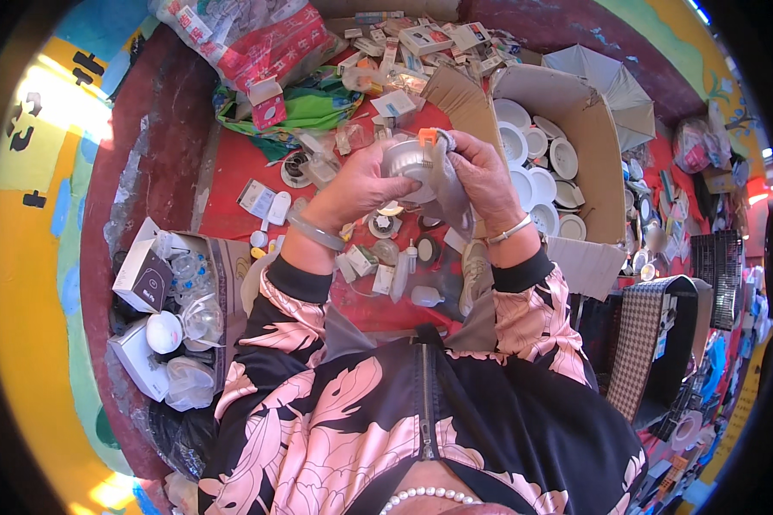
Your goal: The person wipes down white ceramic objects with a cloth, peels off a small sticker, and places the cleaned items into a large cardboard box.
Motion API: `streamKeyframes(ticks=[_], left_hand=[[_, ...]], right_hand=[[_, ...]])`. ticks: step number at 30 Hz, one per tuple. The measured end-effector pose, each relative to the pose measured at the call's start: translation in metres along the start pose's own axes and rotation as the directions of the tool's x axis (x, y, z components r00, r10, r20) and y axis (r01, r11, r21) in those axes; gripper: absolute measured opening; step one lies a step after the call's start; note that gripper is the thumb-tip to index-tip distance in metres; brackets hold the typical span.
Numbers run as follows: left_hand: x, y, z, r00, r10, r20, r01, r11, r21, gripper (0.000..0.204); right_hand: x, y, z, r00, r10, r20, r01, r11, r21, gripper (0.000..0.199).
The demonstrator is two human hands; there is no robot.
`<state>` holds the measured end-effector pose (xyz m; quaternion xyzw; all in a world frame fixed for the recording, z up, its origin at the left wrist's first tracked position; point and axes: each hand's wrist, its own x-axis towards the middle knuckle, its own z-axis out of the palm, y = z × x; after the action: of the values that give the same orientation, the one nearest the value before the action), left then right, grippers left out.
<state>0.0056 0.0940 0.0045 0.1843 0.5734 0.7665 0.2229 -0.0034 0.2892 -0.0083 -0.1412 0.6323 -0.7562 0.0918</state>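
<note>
Fingers wrapped round its rim, my left hand [358,187] holds a round white downlight [410,163] with a ribbed housing. An orange piece [427,136] shows at its upper edge. My right hand [488,183] is closed on a grey cloth [452,199] that hangs down along the right side of the light and touches it. Both hands are close together, raised in front of my body. Part of the light is hidden by the cloth and my fingers.
A cardboard box [605,154] of round white light fittings [521,184] stands at the right. Small boxes [425,39] are heaped at the back, beside a red and white bag [249,43]. Bottles [401,273] lie on the red sheet [223,184]; a filled box [219,283] stands at left.
</note>
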Motion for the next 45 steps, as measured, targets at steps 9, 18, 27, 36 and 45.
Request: streamKeyframes(ticks=[9,18,27,36,45], left_hand=[[0.005,-0.017,0.002,0.978,0.063,-0.2,-0.116,0.957,-0.265,0.043],[0.01,-0.009,-0.007,0.927,0.057,-0.37,-0.238,0.852,-0.466,0.038],[0.004,-0.003,-0.009,0.994,0.017,-0.107,-0.02,0.999,-0.029,0.041],[0.008,-0.01,-0.011,0.767,0.504,-0.397,-0.209,0.781,0.588,0.013],[0.019,-0.054,0.008,0.823,0.187,-0.537,-0.146,0.982,0.118,0.028]], right_hand=[[0.002,0.005,0.009,0.997,-0.004,-0.077,0.028,0.947,0.321,0.021],[0.0,0.028,0.039,0.977,0.064,-0.205,0.047,0.868,0.494,0.024],[0.0,0.009,0.011,0.989,0.115,-0.088,-0.082,0.946,0.314,0.023],[0.006,0.008,-0.004,0.964,0.179,-0.196,-0.122,0.955,0.272,0.019],[0.015,0.026,-0.006,0.926,0.002,-0.379,0.205,0.838,0.506,0.018]])
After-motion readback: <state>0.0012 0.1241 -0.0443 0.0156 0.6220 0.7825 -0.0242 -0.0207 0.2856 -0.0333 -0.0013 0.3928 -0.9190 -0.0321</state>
